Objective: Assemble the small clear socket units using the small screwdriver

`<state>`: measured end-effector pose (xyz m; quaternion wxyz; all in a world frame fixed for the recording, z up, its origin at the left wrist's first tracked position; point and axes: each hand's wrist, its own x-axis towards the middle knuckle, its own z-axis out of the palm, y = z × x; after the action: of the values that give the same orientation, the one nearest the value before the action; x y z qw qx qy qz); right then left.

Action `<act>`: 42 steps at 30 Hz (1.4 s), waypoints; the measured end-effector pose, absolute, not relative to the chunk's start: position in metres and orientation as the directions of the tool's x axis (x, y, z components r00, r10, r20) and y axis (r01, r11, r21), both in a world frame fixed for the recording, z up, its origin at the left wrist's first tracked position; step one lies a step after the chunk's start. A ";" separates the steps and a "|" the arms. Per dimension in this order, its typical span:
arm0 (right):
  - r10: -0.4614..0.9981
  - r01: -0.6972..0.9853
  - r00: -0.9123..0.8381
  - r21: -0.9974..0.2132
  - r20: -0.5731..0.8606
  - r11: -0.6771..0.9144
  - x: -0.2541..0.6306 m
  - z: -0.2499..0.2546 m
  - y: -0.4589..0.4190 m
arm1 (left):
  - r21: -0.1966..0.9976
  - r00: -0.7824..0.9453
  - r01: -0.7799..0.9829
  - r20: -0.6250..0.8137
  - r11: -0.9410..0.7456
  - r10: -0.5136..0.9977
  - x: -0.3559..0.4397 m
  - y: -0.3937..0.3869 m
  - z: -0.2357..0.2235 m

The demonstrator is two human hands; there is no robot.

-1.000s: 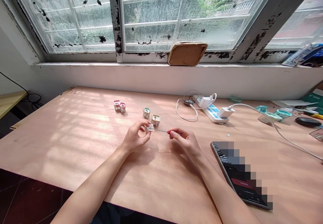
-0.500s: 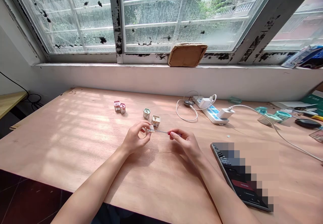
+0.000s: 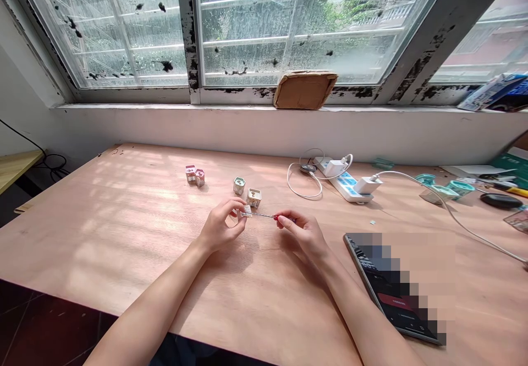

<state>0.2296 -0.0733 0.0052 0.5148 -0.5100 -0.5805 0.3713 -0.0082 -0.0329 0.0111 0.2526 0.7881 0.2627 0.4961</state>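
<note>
Pinching | left grip (image 3: pixel 220 225), white part (image 3: pixel 247 211) | right grip (image 3: pixel 303 230), red-handled driver (image 3: pixel 264 215), probably | four cubes (image 3: pixel 239 185)

The left hand (image 3: pixel 220 225) pinches a small pale square part (image 3: pixel 247 211), and the right hand (image 3: pixel 303 233) grips a slim steel-shafted screwdriver with a red handle (image 3: pixel 264 216), its shaft reaching that part above the light plywood tabletop (image 3: pixel 124 234). Just beyond stand a small green-topped cube (image 3: pixel 239 185) and a tan cube (image 3: pixel 254 197), with two pink-topped cubes (image 3: pixel 193 175) farther left.
</note>
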 end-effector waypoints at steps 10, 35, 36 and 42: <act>0.976 0.212 0.055 -0.958 0.211 0.195 0.229 0.008 -0.075 | 0.660 0.368 0.163 0.649 -0.734 0.665 -0.009 -0.033 0.011; 0.969 0.228 0.057 -0.949 0.239 0.220 0.229 0.010 -0.077 | 0.632 0.365 0.141 0.682 -0.762 0.634 -0.008 -0.033 0.015; 0.969 0.227 0.057 -0.949 0.238 0.220 0.229 0.010 -0.076 | 0.632 0.363 0.140 0.683 -0.762 0.634 -0.008 -0.033 0.015; 0.970 0.230 0.052 -0.948 0.238 0.220 0.229 0.010 -0.076 | 0.627 0.364 0.138 0.688 -0.767 0.628 -0.008 -0.032 0.015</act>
<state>0.2291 -0.0759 0.0104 0.5149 -0.5109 -0.5872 0.3592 -0.0081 -0.0320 0.0152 0.2404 0.7900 0.2424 0.5092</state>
